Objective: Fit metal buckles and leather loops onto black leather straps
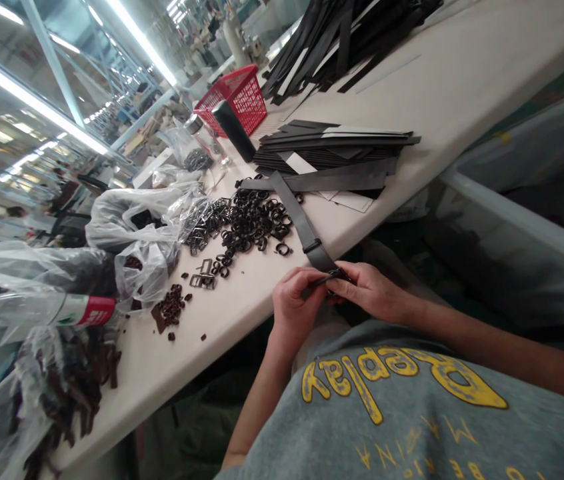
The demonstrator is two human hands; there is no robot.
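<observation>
Two hands pinch the end of a dark strap at the table's edge.

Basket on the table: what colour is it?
The basket is red, best seen in the head view.

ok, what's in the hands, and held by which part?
A dark strap, pinched at its near end, beside a dark fitting, by the left hand and right hand.
</observation>
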